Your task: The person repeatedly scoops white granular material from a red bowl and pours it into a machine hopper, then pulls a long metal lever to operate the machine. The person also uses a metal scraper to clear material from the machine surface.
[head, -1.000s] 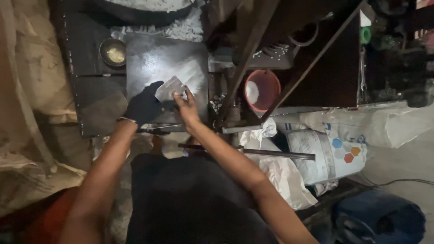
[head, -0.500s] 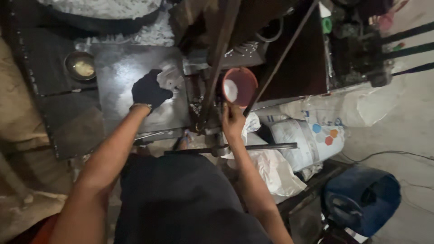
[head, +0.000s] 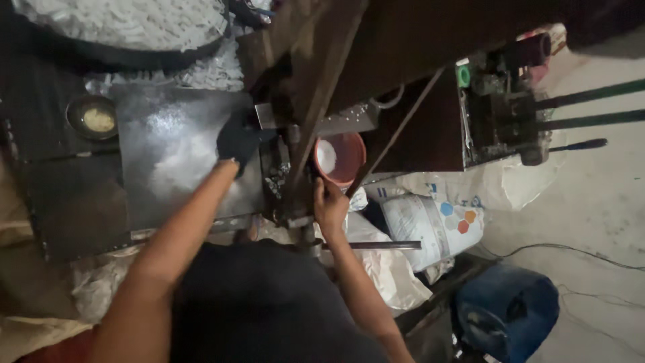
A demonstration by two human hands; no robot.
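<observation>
Just above the right hand (head: pixel 329 205), whose grip I cannot tell, sits the red bowl (head: pixel 340 158).

My bench (head: pixel 74 202) is a dark metal top, and a shiny steel plate (head: pixel 168 161) lies flat on it, dusted with pale powder. Left of the plate sits a small round dish (head: pixel 92 117) with something yellowish in it. At the far edge rests a big dark pan (head: pixel 121 40) heaped with small white pieces. Down on the concrete floor (head: pixel 591 215) to my right lie white sacks (head: pixel 430 225), a blue barrel (head: pixel 507 309) and a thin cable (head: pixel 578 252).
</observation>
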